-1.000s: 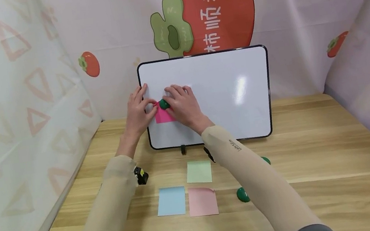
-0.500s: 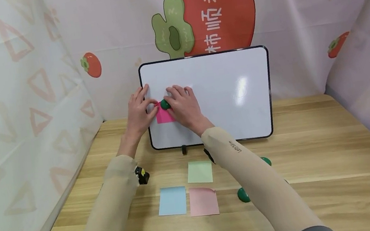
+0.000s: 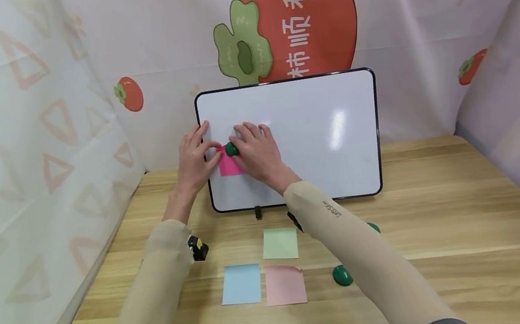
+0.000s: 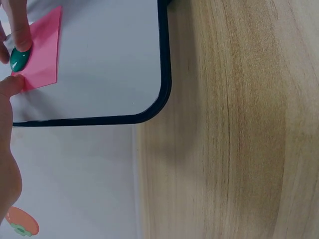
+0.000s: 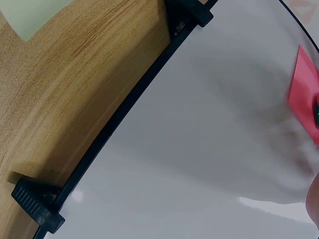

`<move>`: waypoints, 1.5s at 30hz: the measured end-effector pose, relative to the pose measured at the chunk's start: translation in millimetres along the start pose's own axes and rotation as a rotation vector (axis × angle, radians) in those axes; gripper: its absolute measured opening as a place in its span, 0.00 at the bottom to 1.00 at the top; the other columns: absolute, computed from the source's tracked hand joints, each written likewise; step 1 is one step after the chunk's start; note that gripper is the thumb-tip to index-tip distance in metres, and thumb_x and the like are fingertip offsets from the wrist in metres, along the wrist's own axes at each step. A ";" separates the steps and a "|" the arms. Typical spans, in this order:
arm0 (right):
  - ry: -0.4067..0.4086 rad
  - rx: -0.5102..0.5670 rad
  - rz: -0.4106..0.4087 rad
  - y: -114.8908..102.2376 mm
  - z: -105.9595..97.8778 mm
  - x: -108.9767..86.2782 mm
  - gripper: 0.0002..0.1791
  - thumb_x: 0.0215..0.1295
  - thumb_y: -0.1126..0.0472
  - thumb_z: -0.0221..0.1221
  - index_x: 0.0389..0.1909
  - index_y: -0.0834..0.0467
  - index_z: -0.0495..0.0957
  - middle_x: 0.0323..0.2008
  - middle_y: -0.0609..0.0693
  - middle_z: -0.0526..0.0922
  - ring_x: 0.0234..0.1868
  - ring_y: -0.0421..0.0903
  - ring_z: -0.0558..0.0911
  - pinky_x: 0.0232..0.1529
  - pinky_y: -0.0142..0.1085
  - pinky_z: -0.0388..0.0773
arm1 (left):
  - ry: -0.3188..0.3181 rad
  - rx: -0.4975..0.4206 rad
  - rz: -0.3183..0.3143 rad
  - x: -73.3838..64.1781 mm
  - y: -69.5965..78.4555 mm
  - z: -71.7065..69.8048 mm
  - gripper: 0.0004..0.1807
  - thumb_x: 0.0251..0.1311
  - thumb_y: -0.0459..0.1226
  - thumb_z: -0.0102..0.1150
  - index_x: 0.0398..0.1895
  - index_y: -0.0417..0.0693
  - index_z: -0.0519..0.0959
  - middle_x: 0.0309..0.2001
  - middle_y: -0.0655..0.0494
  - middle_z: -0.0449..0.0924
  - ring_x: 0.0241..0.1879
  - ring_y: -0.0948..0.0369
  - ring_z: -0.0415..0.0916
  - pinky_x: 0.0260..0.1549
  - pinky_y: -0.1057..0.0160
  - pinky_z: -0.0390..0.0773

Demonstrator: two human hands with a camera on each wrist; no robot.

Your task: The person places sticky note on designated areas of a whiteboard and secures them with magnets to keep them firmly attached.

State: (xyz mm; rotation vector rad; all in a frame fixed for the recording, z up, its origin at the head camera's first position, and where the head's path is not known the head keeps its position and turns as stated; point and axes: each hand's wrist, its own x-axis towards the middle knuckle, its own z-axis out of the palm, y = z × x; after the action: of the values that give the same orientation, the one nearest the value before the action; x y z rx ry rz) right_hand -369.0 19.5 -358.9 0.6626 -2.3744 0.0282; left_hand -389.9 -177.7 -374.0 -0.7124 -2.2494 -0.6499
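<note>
A bright pink sticky note (image 3: 229,165) lies against the whiteboard (image 3: 319,119), near its left side. My left hand (image 3: 195,157) pinches the note's upper left corner between thumb and finger, other fingers spread up at the board's edge. A round green magnet (image 3: 232,149) sits over the note's top edge. With thumb and forefinger, my right hand (image 3: 258,151) grips that magnet against the note. In the left wrist view the magnet (image 4: 20,59) shows glossy on the pink note (image 4: 45,52), fingertips on either side.
On the wooden table (image 3: 449,212) lie a green note (image 3: 279,243), a blue note (image 3: 241,284) and a pale pink note (image 3: 285,285). Green magnets (image 3: 342,275) lie by the right forearm. Black feet (image 5: 37,204) support the board. A printed cloth (image 3: 161,42) hangs behind.
Both hands keep nearly the same place at the note and magnet. The whole head view has shifted slightly.
</note>
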 end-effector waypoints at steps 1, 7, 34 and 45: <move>0.003 0.006 -0.002 0.4 -0.8 -0.5 0.27 0.66 0.42 0.61 0.62 0.50 0.78 0.67 0.52 0.72 0.69 0.51 0.66 0.66 0.49 0.64 | -0.001 -0.005 -0.003 0.0 0.8 0.0 0.09 0.59 0.36 0.69 0.39 0.41 0.84 0.73 0.44 0.64 0.75 0.44 0.55 0.70 0.32 0.50; 0.026 0.066 -0.013 1.3 -8.3 -4.6 0.28 0.65 0.41 0.62 0.61 0.51 0.78 0.66 0.52 0.73 0.68 0.51 0.67 0.65 0.50 0.65 | -0.012 -0.003 -0.024 -1.1 4.7 -2.1 0.16 0.56 0.37 0.72 0.46 0.40 0.83 0.74 0.44 0.62 0.75 0.45 0.54 0.71 0.33 0.50; 0.023 0.252 0.095 27.0 -25.4 -46.2 0.32 0.63 0.44 0.65 0.65 0.54 0.74 0.66 0.54 0.72 0.68 0.52 0.68 0.66 0.50 0.65 | -0.048 0.010 0.020 -15.0 13.4 -9.9 0.23 0.53 0.39 0.74 0.53 0.43 0.81 0.74 0.42 0.61 0.74 0.43 0.56 0.70 0.32 0.52; 0.041 0.252 0.064 31.0 -32.0 -64.9 0.34 0.61 0.44 0.67 0.64 0.56 0.74 0.65 0.55 0.73 0.67 0.54 0.69 0.65 0.51 0.66 | -0.068 0.029 0.037 -17.5 23.7 -4.0 0.23 0.53 0.40 0.74 0.53 0.44 0.81 0.73 0.44 0.63 0.74 0.43 0.56 0.70 0.32 0.50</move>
State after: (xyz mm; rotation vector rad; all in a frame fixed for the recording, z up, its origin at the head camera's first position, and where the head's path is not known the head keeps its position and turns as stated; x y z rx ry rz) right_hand -322.1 82.0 -368.8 0.6953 -2.3731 0.3696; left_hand -362.1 -168.3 -378.2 -0.7709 -2.2975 -0.5816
